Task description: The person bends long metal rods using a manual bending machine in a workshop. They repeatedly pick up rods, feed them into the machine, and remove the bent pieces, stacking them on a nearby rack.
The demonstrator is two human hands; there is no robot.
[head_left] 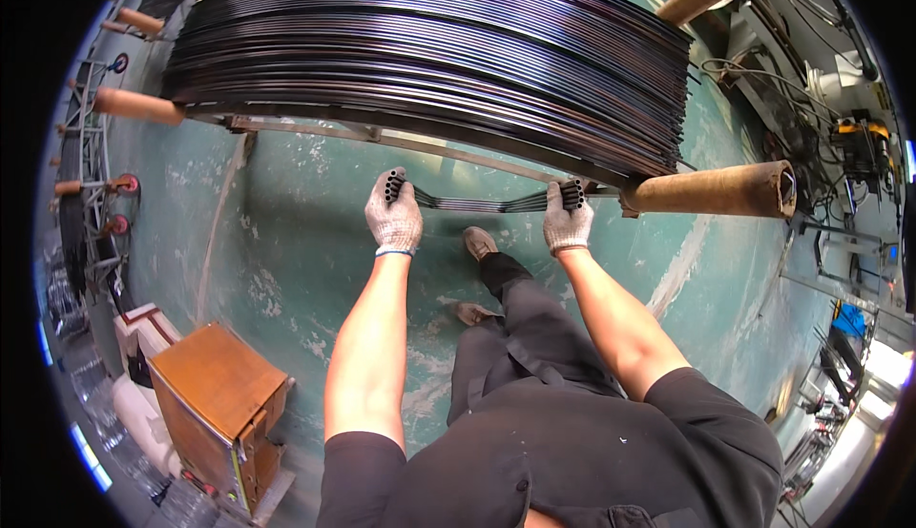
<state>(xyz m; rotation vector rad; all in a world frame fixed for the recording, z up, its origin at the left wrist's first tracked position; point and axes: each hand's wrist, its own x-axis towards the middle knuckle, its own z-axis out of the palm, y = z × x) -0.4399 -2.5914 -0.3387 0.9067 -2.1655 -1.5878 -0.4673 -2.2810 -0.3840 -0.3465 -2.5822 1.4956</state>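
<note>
Between my two hands hangs a bundle of several dark, bent metal tubes (466,206), its middle stretch low and its two ends raised. My left hand (394,223), in a whitish knit glove, is closed round one end of the bundle. The other end is in the closed grip of my right hand (570,227), gloved the same way. Open round tube mouths show at both fists. Just beyond my hands, a large stack of long dark tubes (429,61) lies across a metal rack (458,153).
Brown cardboard-wrapped posts stick out at the rack's corners, one (711,191) close to my right hand. At lower left stands a brown wooden cabinet (218,375). A wheeled frame (95,185) is along the left, machinery (859,142) at the right. Green worn floor (286,232) lies below.
</note>
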